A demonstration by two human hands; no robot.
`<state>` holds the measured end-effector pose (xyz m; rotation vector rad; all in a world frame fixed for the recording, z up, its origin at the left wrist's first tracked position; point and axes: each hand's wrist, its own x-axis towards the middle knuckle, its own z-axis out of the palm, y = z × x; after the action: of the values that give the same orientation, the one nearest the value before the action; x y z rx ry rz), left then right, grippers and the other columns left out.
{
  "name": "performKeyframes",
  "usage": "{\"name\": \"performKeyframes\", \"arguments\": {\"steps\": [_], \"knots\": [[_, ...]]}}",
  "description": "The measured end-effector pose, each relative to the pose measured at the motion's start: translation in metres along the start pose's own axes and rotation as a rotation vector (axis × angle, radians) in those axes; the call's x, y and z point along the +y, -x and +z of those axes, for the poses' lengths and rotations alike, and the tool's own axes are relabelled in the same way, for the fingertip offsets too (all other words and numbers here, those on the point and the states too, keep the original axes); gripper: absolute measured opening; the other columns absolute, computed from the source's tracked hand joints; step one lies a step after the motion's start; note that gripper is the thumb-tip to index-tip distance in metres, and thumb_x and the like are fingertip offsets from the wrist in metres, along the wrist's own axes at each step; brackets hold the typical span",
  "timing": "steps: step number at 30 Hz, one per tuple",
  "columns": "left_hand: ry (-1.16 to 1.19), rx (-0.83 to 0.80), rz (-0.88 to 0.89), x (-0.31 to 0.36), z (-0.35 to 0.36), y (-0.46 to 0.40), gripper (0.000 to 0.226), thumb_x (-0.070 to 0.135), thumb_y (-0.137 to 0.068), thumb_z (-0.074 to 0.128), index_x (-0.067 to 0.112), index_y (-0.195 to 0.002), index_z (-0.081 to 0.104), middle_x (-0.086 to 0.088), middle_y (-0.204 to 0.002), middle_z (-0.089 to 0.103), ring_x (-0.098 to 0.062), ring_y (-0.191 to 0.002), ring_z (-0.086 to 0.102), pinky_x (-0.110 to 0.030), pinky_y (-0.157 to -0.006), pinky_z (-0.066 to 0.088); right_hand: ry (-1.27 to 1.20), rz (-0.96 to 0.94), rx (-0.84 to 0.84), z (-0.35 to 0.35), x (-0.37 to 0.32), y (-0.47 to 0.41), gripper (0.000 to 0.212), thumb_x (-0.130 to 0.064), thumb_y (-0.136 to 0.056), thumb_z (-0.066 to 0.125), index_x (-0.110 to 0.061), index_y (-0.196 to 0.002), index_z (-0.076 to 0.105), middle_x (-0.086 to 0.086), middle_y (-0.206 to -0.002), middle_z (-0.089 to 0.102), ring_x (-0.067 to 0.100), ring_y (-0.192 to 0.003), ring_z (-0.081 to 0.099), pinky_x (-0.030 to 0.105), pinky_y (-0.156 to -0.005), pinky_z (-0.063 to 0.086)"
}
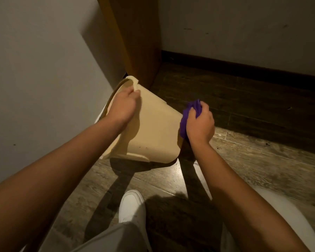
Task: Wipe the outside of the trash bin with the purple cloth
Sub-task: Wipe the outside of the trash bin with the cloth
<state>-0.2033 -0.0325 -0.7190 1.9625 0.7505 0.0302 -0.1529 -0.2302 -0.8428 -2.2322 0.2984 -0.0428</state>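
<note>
Shoe [132, 206] planted | your left hand [123, 104] pinches tipped trash bin [153, 131] rim | right hand [200, 124] bunches purple cloth [186, 115] against the base — wiping underway, side wall left

We cannot see the inside of the trash bin [153, 128], since its mouth faces away toward the wall [44, 70], and its far rim is hidden behind the left hand [123, 106]. The fingers [135, 92] of that hand curl over the rim, so their tips are out of sight. Most of the purple cloth [186, 113] is bunched inside the right hand [200, 122]. Both forearms run off the bottom edge, and the white shoe [132, 206] is partly covered by a trouser leg [116, 237].
</note>
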Motion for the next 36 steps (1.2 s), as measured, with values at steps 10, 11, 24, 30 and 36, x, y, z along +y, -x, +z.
{"name": "performKeyframes", "arguments": {"steps": [10, 11, 24, 30, 36], "knots": [[-0.267, -0.377, 0.226, -0.034, -0.001, 0.059, 0.048, 0.046, -0.107, 0.033, 0.034, -0.154, 0.037, -0.002, -0.141, 0.057, -0.02, -0.122, 0.058, -0.048, -0.1, 0.051, -0.261, 0.069, -0.052, 0.013, -0.038, 0.03, 0.047, -0.041, -0.103, 0.052, -0.028, -0.148, 0.046, 0.0, -0.143, 0.053, 0.02, -0.122, 0.057, 0.032, -0.091, 0.046], [-0.197, -0.409, 0.226, -0.034, 0.004, 0.059, 0.049, 0.049, -0.107, 0.033, 0.036, -0.154, 0.035, 0.003, -0.145, 0.054, -0.017, -0.127, 0.055, -0.047, -0.105, 0.047, -0.26, 0.066, -0.031, 0.017, -0.039, 0.036, 0.047, -0.041, -0.102, 0.053, -0.029, -0.147, 0.045, 0.0, -0.144, 0.051, 0.02, -0.12, 0.057, 0.032, -0.09, 0.046], [-0.17, -0.438, 0.271, -0.035, -0.016, 0.019, 0.049, 0.032, -0.106, 0.048, 0.04, -0.153, 0.037, 0.038, -0.125, 0.053, 0.023, -0.111, 0.049, -0.002, -0.085, 0.04, -0.423, -0.132, -0.215, 0.032, -0.082, 0.041, 0.046, -0.041, -0.106, 0.046, -0.028, -0.151, 0.046, 0.001, -0.151, 0.052, 0.022, -0.136, 0.049, 0.049, -0.11, 0.044], [-0.077, -0.333, 0.241, -0.029, -0.015, 0.009, 0.039, 0.023, -0.107, 0.047, 0.033, -0.144, 0.049, 0.033, -0.112, 0.065, 0.017, -0.106, 0.058, -0.002, -0.079, 0.044, -0.36, -0.211, -0.16, 0.052, -0.083, 0.093, 0.047, -0.047, -0.105, 0.039, -0.03, -0.149, 0.044, 0.002, -0.157, 0.047, 0.024, -0.145, 0.039, 0.055, -0.111, 0.041], [-0.063, -0.195, 0.117, -0.029, -0.021, -0.002, 0.045, 0.04, -0.102, 0.053, 0.039, -0.147, 0.048, 0.012, -0.129, 0.058, -0.01, -0.109, 0.056, -0.035, -0.087, 0.046, -0.133, -0.218, -0.12, 0.055, -0.042, 0.097, 0.059, -0.055, -0.103, 0.03, -0.022, -0.146, 0.052, 0.006, -0.157, 0.047, 0.029, -0.145, 0.039, 0.057, -0.113, 0.036]]}}
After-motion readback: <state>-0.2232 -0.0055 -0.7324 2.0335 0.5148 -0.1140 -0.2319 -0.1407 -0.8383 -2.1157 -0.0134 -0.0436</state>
